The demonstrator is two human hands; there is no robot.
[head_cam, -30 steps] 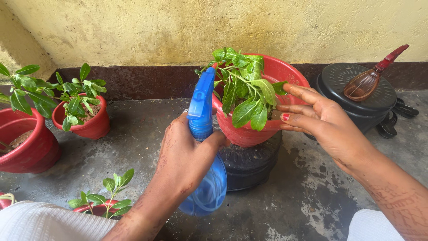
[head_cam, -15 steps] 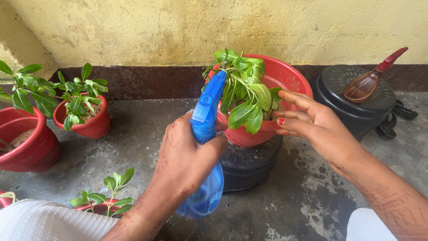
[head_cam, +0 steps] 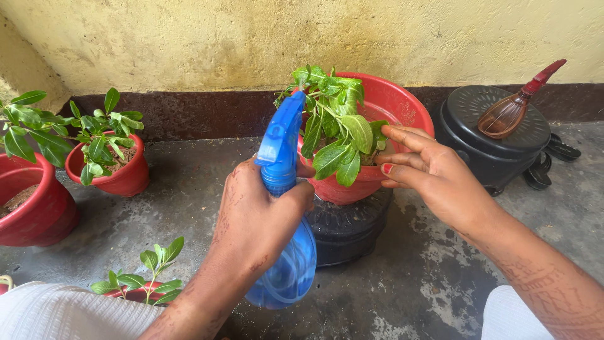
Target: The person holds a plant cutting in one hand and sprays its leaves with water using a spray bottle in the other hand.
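A left hand [head_cam: 255,217] grips a blue spray bottle [head_cam: 284,214], partly hiding it, while the open right hand [head_cam: 434,176] touches the red pot [head_cam: 402,107], whose soil leaves [head_cam: 336,135] mostly hide.

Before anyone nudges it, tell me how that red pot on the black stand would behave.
The red pot perches on a narrower black stand, so it probably tips easily. Its thin plastic wall likely flexes. The right hand touches its rim.

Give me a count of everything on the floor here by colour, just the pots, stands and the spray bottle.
Red pots: 4
Black upturned pots: 2
Blue spray bottle: 1, in the left hand
Total: 7
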